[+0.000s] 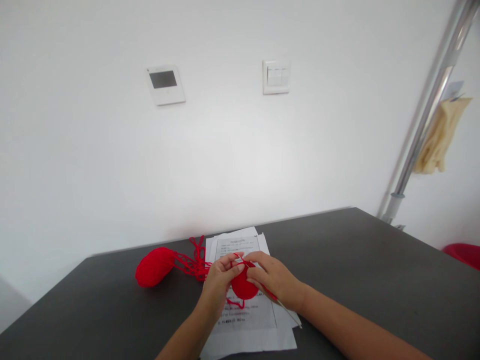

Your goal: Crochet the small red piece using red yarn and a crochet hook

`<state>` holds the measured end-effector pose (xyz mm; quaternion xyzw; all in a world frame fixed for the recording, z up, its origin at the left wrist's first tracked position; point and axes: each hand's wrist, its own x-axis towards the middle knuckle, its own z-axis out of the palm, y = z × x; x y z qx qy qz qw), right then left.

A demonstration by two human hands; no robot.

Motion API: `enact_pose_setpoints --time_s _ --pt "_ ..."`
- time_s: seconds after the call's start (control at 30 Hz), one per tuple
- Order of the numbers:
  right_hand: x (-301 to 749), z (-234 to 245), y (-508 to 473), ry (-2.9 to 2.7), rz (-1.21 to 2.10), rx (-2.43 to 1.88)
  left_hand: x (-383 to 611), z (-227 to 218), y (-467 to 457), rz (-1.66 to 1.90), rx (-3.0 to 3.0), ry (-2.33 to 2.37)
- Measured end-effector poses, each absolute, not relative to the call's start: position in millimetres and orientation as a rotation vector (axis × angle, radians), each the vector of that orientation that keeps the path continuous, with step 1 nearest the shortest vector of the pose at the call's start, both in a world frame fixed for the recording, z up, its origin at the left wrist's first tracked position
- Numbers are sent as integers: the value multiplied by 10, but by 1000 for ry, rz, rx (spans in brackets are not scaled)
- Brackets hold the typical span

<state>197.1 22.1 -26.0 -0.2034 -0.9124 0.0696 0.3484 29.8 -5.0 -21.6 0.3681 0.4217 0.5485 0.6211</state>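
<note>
A round piece of red crochet work (pixel 244 285) is pinched at its upper edge by the fingers of my left hand (pixel 221 277). My right hand (pixel 275 279) closes around a slim crochet hook (pixel 290 314), whose metal end sticks out below the palm. The hook's other tip meets the work between both hands, partly covered by fingers. A short red yarn tail (pixel 236 303) dangles beneath the piece. To the left lies a red yarn ball (pixel 154 267), with loose tangled strands (pixel 193 265) running from it toward my left hand.
Printed paper sheets (pixel 247 340) lie under my hands on the dark table (pixel 337 260). Behind it, the white wall carries a panel with a screen (pixel 165 85) and a switch plate (pixel 276 77). A metal pole (pixel 431 100), hanging beige cloth (pixel 440 135) and red object (pixel 463 254) are at right.
</note>
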Motion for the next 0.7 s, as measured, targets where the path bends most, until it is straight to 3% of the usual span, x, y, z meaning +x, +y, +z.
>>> enact_pose_setpoints --time_s 0.2,0.7 --pt "1893 -368 189 -2268 103 -500 302 -315 -15 1357 1088 1151" --pt "1944 -294 220 -2108 574 -552 -8 -381 168 1125 1755 1446"
